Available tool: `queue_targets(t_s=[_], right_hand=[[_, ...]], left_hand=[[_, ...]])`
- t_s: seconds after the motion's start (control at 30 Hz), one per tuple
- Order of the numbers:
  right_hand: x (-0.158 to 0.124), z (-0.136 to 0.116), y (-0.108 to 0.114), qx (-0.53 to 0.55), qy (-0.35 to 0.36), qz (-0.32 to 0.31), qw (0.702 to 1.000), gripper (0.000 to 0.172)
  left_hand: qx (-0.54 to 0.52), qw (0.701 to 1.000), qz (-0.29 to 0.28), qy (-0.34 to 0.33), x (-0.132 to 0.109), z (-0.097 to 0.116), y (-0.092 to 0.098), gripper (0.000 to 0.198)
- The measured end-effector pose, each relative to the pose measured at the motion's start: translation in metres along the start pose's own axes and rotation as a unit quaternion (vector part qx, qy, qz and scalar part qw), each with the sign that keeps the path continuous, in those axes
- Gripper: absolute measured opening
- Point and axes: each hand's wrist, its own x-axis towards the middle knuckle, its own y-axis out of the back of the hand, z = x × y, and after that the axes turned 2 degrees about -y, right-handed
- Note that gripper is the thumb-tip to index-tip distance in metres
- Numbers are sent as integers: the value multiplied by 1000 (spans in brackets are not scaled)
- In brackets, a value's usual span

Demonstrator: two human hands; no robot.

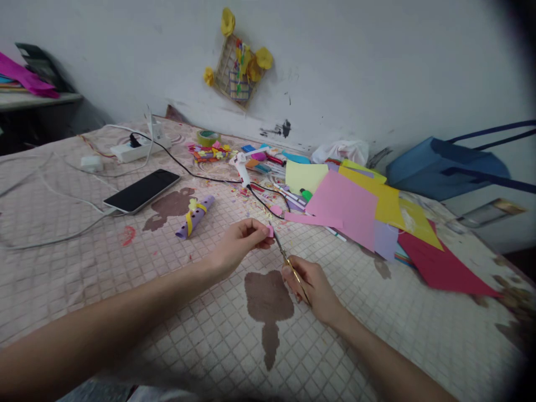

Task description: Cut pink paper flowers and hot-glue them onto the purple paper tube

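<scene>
Near the middle of the checked cloth (167,312), your left hand (237,245) pinches a pink scrap (270,230) between closed fingers (253,228), and your right hand (314,287) is clenched around the handles of the scissors (281,250). Their long axis runs from your right hand towards the far left, and the blade tips appear to meet the scrap just right of your left fingertips. A purple paper roll (195,216) lies further left, and coloured sheets (347,206) lie to the right.
</scene>
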Motion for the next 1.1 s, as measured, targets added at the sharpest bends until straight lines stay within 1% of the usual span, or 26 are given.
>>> queue_targets(t_s=[0.13,0.3,0.47,0.67,0.9,1.0,1.1], right_hand=[[0,0,0,-4,1,2,1000,39],[1,0,0,-7,2,0,1000,39],[0,0,0,-22,11,7,1000,40],[0,-1,0,-30,6,11,999,40],[1,-1,3,-38,15,12,999,40],[1,-1,4,-24,10,15,1000,39],[2,0,3,23,-8,19,1000,39]], left_hand=[[-5,1000,8,1,0,0,0,15],[-7,1000,2,-2,0,-1,1,14],[-7,1000,9,-1,0,-1,1,14],[3,1000,6,-1,1,0,1,14],[28,999,-17,-3,3,1,5,16],[26,1000,-16,-5,3,1,5,16],[24,1000,-18,-6,4,1,5,17]])
